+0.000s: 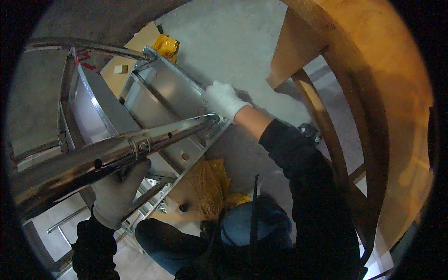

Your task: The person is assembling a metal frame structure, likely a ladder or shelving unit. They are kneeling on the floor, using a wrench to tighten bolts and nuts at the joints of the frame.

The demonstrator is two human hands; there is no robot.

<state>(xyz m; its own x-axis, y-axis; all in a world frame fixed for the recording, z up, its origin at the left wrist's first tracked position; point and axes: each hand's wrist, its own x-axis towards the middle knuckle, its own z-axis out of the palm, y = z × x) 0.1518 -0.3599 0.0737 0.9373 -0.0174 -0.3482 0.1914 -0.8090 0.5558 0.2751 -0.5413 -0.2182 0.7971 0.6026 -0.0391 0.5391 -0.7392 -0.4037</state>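
A shiny metal frame with tubular legs and flat panels stands tilted in front of me, filling the left side. My left hand [114, 196], in a grey glove, is at the underside of a thick chrome tube [88, 161], its fingers curled and partly hidden behind it. A clamp-like collar [140, 144] sits on that tube just above the hand. My right hand [225, 100], in a white glove, is closed at the far right edge of the flat metal panel [168, 88]. Whatever lies inside its fingers is hidden.
A curved wooden piece [396, 93] with brown struts rises on the right. Yellow plastic wrapping [207, 184] lies by my knees, with more yellow plastic [166, 45] beyond the frame. Cardboard [114, 77] lies behind the frame. Small metal hardware [162, 205] shows near my leg.
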